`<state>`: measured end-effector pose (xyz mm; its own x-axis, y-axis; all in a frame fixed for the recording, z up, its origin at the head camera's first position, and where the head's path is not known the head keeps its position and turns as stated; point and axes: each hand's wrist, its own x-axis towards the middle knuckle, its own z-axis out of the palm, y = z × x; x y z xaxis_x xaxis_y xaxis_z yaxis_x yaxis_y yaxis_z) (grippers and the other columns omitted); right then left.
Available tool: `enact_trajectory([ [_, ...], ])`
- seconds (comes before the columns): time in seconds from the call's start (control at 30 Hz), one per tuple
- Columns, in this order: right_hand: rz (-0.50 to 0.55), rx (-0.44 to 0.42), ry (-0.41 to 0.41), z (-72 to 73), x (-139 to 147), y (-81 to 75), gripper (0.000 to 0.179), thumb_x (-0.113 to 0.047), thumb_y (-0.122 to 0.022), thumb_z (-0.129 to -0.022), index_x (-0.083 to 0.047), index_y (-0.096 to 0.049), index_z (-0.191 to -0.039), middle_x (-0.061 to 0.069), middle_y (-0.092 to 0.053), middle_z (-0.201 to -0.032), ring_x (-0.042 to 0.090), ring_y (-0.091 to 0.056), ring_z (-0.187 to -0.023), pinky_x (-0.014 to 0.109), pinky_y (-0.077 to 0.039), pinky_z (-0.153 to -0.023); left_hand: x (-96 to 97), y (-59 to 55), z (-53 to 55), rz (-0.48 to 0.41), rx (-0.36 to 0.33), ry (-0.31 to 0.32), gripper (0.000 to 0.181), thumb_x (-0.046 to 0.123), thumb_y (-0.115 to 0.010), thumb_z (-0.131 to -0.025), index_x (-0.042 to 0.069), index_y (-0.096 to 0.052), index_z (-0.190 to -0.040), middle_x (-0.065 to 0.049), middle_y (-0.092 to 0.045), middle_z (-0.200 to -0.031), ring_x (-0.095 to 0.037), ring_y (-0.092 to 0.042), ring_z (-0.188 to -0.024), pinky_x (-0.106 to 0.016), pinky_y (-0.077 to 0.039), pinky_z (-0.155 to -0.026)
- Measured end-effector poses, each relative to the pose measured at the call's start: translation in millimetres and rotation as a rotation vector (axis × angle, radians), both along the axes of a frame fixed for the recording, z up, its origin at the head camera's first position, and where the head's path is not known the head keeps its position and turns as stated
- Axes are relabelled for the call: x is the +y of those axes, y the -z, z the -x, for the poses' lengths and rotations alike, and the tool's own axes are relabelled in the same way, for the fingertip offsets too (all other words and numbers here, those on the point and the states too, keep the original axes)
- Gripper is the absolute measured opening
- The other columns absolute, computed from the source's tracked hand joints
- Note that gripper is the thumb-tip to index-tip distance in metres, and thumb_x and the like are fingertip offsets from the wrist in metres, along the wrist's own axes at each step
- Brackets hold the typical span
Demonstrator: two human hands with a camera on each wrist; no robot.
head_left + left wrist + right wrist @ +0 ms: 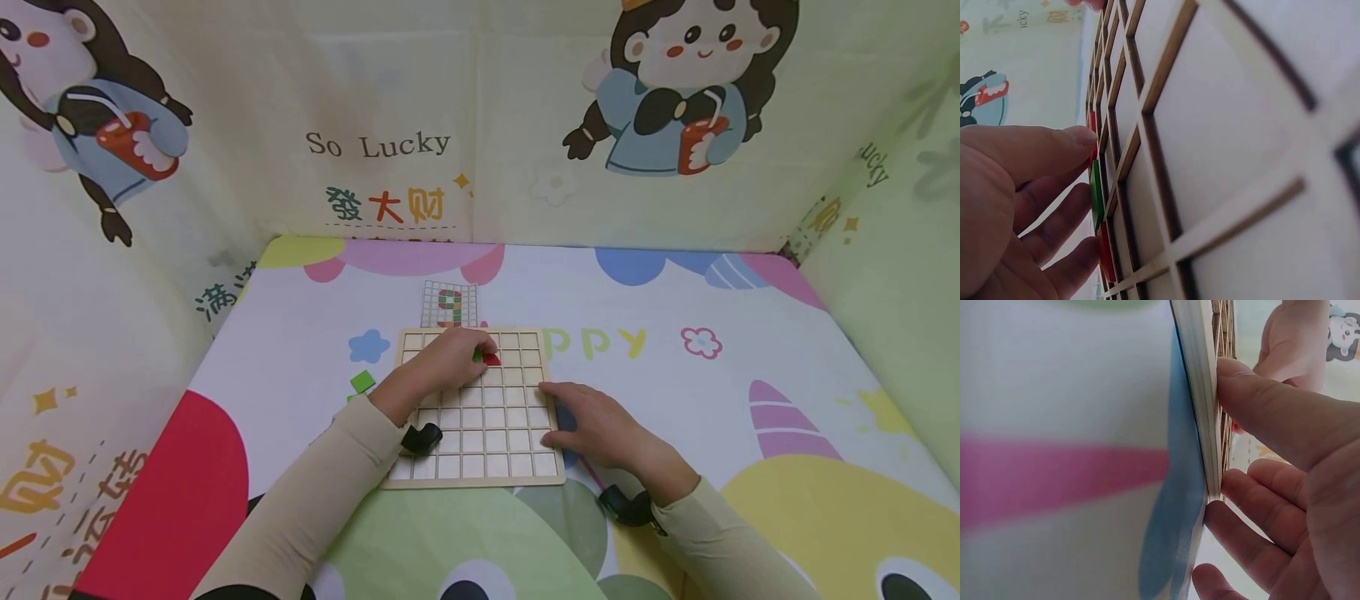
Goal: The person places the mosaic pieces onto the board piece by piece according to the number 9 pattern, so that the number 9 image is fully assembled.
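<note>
Closest in: left sleeve (pixel 341 492), with a black wrist camera (pixel 422 439) at its cuff, over the board's left columns. Right sleeve (pixel 735 542) is off to the right of the board.

Right hand (pixel 603 425): not clenched, no tile in it. Thumb and fingertips are spread along the right side of the wooden grid board (pixel 480 483), touching its edge, thumb nearer the wearer. Reads as steadying.

Board lies flat under the left hand. Cells look square, no obvious long axis.

Left hand (pixel 453 358): over the board's far half, thumb and fingertips down at the tiles. Pinching or only pressing, can't tell.

Key relation: red tile (pixel 492 359) is right at the thumb tip, poking out on the right of the grip, curved edge in the head view. Green tile (pixel 1097 197) is next to it on the left, by the fingers; second red tile (pixel 1106 253) further left. Line of three runs left-right across the grip. Left hand is clearly the nearer one. Green looks a bit proud of the grid; seating not certain.

Loose green tile (pixel 362 382): left of the grip, off the board.

Past the grip: pattern card (pixel 449 304), red-green figure, just beyond the board's far edge. Printed backdrop (pixel 517 125) behind.
</note>
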<state>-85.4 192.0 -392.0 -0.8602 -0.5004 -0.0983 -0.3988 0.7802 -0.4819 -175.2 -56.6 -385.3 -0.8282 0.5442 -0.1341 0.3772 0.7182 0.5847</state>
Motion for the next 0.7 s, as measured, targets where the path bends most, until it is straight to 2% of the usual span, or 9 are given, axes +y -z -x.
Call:
enact_trajectory([
  [0.23, 0.006, 0.006, -0.008, 0.0, 0, 0.4, 0.066, -0.026, -0.079, -0.086, 0.001, -0.052, -0.141, 0.018, -0.057, -0.137, 0.038, -0.052, -0.128, 0.053, -0.041, -0.104, -4.1, 2.1, 1.9, -0.006, -0.020, 0.004, 0.027, 0.007, -0.070, -0.092, 0.008, -0.068, -0.119, 0.000, -0.067, -0.109, -0.016, -0.058, -0.097, -0.032, -0.049, -0.089],
  [0.37, 0.007, -0.001, -0.002, -0.1, 0, 0.3, 0.067, -0.026, -0.080, -0.086, 0.000, -0.052, -0.141, 0.018, -0.057, -0.138, 0.038, -0.051, -0.129, 0.053, -0.041, -0.105, -7.7, 1.3, 1.5, -0.023, -0.054, -0.021, 0.031, 0.011, -0.071, -0.092, 0.011, -0.068, -0.122, 0.001, -0.067, -0.113, -0.017, -0.057, -0.100, -0.033, -0.049, -0.089],
  [0.6, 0.007, -0.005, 0.003, -0.9, -1, 0.1, 0.067, -0.026, -0.080, -0.086, 0.000, -0.052, -0.141, 0.018, -0.057, -0.138, 0.038, -0.051, -0.128, 0.054, -0.041, -0.104, -18.2, -4.0, -0.8, -0.059, -0.122, -0.060, 0.040, 0.016, -0.070, -0.094, 0.011, -0.063, -0.133, -0.004, -0.062, -0.133, -0.024, -0.054, -0.125, -0.041, -0.046, -0.102],
  [0.7, 0.009, 0.004, 0.002, -1.3, 0, 0.3, 0.066, -0.025, -0.080, -0.086, 0.000, -0.052, -0.140, 0.018, -0.057, -0.137, 0.038, -0.052, -0.128, 0.054, -0.041, -0.104, -23.4, -6.3, -2.3, -0.082, -0.133, -0.062, 0.046, 0.016, -0.070, -0.094, 0.010, -0.059, -0.139, -0.008, -0.058, -0.139, -0.028, -0.053, -0.129, -0.043, -0.046, -0.102],
])
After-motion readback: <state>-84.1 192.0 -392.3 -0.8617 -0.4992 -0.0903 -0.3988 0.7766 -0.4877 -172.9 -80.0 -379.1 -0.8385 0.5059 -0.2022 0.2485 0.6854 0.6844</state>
